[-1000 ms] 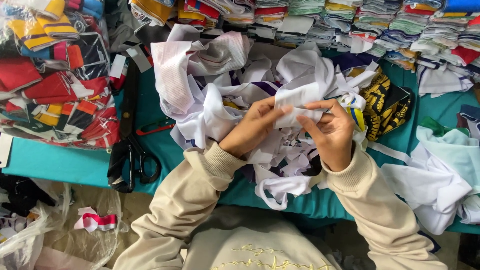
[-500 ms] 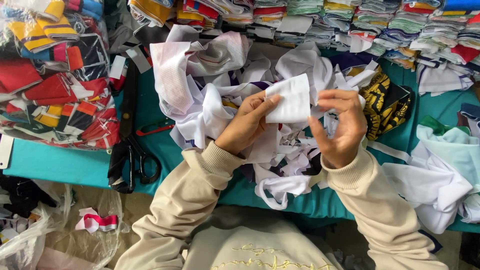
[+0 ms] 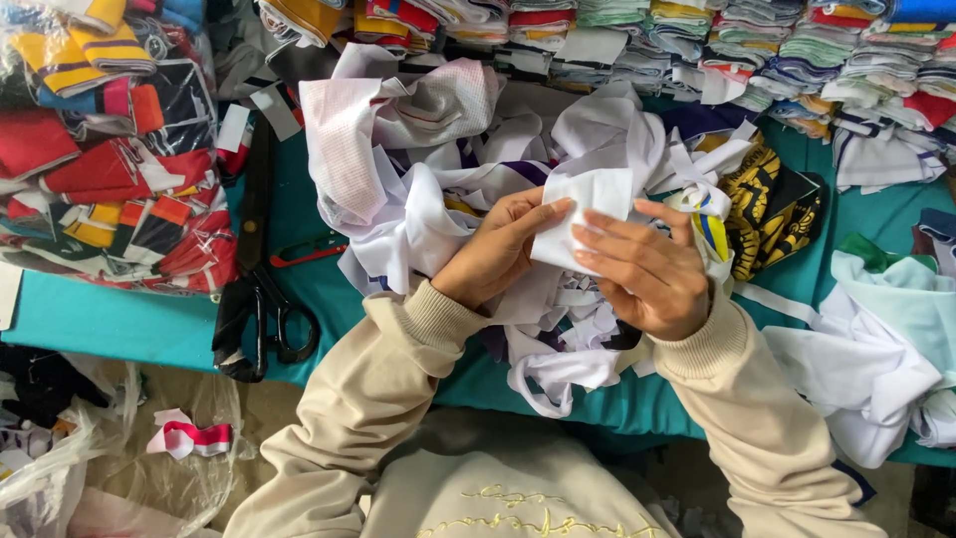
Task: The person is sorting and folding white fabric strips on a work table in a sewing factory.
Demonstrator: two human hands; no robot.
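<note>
A small white fabric piece [image 3: 588,214] is held upright between both hands over a heap of white fabric scraps [image 3: 428,189] on a teal table [image 3: 110,319]. My left hand [image 3: 498,249] grips its left edge with the thumb on top. My right hand [image 3: 642,269] lies against its right side, fingers stretched flat across the cloth. Both arms wear beige sleeves.
Large black scissors [image 3: 261,299] lie at the table's left, beside a red-handled tool [image 3: 309,251]. Bagged colourful garments [image 3: 100,169] fill the left. Folded fabric stacks [image 3: 757,40] line the back. A yellow-black patterned cloth [image 3: 772,214] and white-mint garments [image 3: 876,339] lie to the right. Plastic bags [image 3: 90,448] cover the floor.
The white piece has been lifted out of the heap and opened flat between both hands. My right hand's fingers have spread across it.
</note>
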